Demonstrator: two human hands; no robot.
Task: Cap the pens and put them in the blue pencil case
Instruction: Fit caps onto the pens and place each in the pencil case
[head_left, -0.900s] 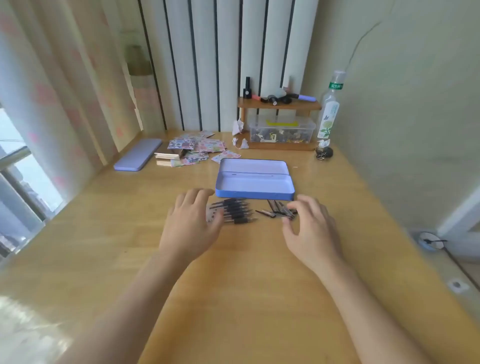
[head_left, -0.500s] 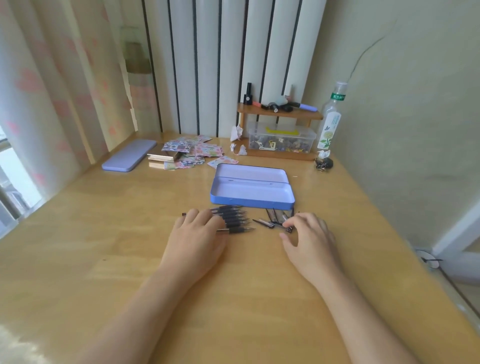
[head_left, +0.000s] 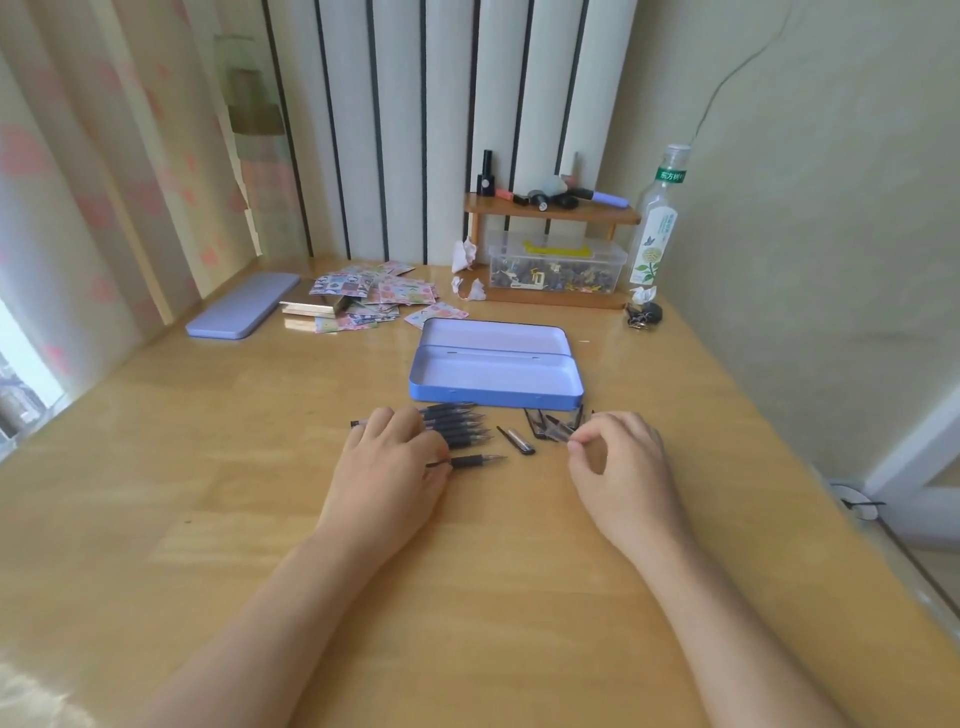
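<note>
An open blue pencil case (head_left: 493, 396) lies empty on the wooden desk. In front of it, several uncapped black pens (head_left: 460, 430) lie side by side with tips pointing right. My left hand (head_left: 387, 470) rests flat over their left ends, thumb and fingers on the nearest pen (head_left: 475, 460). Several clear pen caps (head_left: 553, 425) lie to the right, and one cap (head_left: 519, 441) sits apart. My right hand (head_left: 621, 473) pinches thumb and forefinger at the edge of the cap pile; whether a cap is gripped is unclear.
A second closed blue case (head_left: 244, 306) lies at the back left beside stickers and cards (head_left: 363, 296). A small wooden shelf (head_left: 550, 210) with a clear box (head_left: 556, 267) and a bottle (head_left: 657, 223) stands at the back. The desk's right edge drops off.
My left hand has slid down over the pens onto the nearest one. My right hand's fingers have curled into a pinch at the caps. The view has tilted slightly.
</note>
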